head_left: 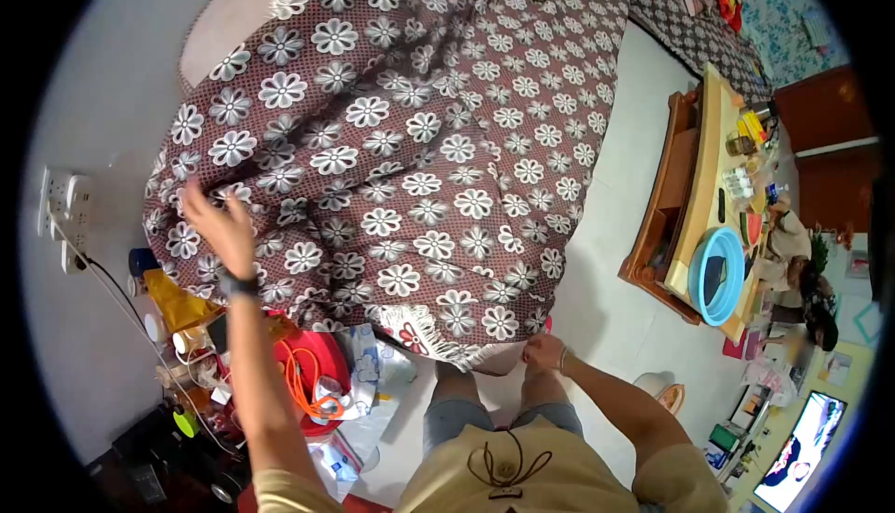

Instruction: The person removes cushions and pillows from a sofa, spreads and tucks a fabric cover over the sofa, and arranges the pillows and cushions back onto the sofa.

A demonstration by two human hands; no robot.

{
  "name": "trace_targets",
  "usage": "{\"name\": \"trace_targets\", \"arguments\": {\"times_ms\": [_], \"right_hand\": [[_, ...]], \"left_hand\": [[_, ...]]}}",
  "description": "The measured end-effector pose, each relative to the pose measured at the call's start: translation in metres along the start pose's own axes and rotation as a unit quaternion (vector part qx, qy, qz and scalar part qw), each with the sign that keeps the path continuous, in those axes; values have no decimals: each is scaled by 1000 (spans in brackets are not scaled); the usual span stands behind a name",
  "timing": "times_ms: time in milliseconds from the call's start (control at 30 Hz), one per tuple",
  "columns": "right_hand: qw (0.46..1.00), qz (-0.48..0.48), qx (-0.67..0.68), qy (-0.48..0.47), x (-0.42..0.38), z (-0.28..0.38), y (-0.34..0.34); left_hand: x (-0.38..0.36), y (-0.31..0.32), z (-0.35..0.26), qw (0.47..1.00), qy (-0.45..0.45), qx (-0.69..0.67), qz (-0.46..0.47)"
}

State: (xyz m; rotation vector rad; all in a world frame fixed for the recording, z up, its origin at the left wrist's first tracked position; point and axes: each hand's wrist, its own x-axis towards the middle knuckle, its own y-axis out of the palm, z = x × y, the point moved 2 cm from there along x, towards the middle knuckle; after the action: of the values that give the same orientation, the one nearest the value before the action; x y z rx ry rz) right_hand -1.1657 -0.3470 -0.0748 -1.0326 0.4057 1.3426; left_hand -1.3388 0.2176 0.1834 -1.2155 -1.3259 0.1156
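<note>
A brown cover (429,177) with white flowers and a fringed edge lies with folds over a large piece of furniture. My left hand (222,226) is spread over the cover's left side, fingers apart, holding nothing. At the cover's lower right corner, my right hand (543,353) has its fingers curled closed against the edge; what they hold, if anything, is too small to make out.
At lower left, a red stool (312,364) carries an orange cable and bags. Wall sockets (73,210) with cords are at the left. A wooden table (699,187) bears a blue basin (716,275). Another person (791,238) is at the far right.
</note>
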Motion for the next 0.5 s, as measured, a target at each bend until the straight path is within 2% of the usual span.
{"name": "trace_targets", "arguments": {"times_ms": [33,67,100,167,200,233,300,367,400,433,500], "right_hand": [[996,11,48,73,5,-22,0],[994,-20,67,80,9,-24,-8],[991,-50,84,89,11,-16,-21],[978,-91,132,130,26,-24,-19],[967,-106,162,163,47,-45,-5],[967,-135,150,155,60,-59,9],[964,-192,124,138,85,-88,37],[967,-39,187,171,52,-41,-2],[957,-45,251,136,48,-51,6],[962,-33,245,114,38,-49,2],[969,-14,236,66,13,-32,-17]], "left_hand": [[-32,-8,-44,996,63,-55,8],[-88,-6,-70,973,33,-146,176],[-145,-5,-96,919,-25,-210,331],[-242,-11,-159,822,154,-209,507],[-286,-12,-177,801,165,-142,557],[-326,-11,-180,785,169,-67,592],[-391,1,-168,795,184,47,577],[-407,5,-168,808,163,44,564],[-406,6,-173,828,129,20,545],[-391,3,-183,827,107,-9,552],[-394,4,-182,839,138,-26,526]]}}
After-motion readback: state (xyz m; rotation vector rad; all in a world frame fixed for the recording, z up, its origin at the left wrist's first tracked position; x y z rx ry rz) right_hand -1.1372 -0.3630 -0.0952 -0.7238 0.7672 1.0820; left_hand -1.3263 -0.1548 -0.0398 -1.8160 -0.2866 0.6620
